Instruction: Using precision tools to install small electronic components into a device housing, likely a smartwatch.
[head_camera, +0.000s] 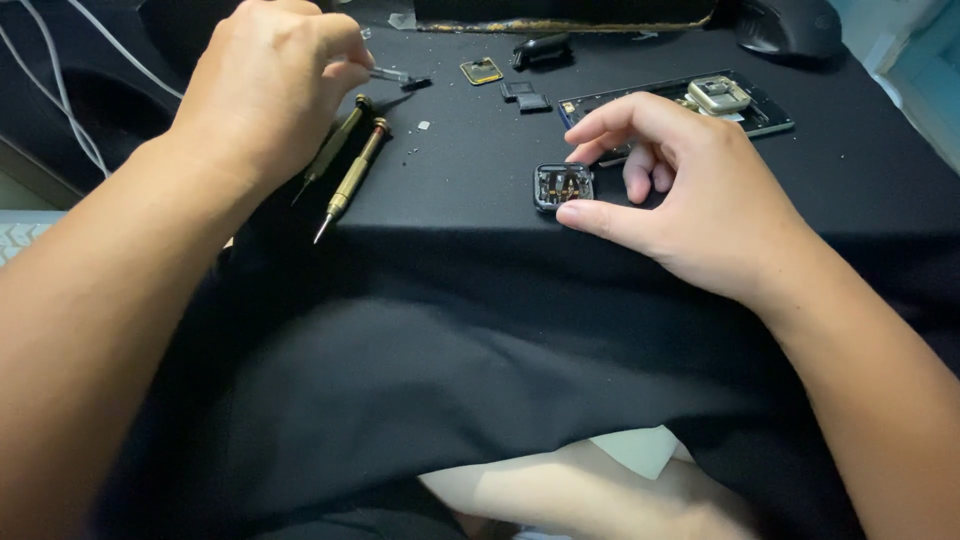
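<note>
A small square dark casing (563, 186) with tiny metal parts inside lies on the black cloth (450, 290) near the table's front edge. My right hand (680, 185) curls over it, thumb and forefinger touching its right side. My left hand (270, 90) is raised at the upper left with its fingers pinched on a thin metal tool (395, 76) whose tip points right. Just below that hand lie two brass screwdrivers (350, 165), side by side with their tips toward me.
A dismantled phone frame (765, 115) holding a pale square module (718, 93) lies behind my right hand. Small parts, a gold-rimmed square (481, 70) and dark chips (527, 96), sit at the back. A black mouse (790, 25) is top right, white cables (60, 90) at left.
</note>
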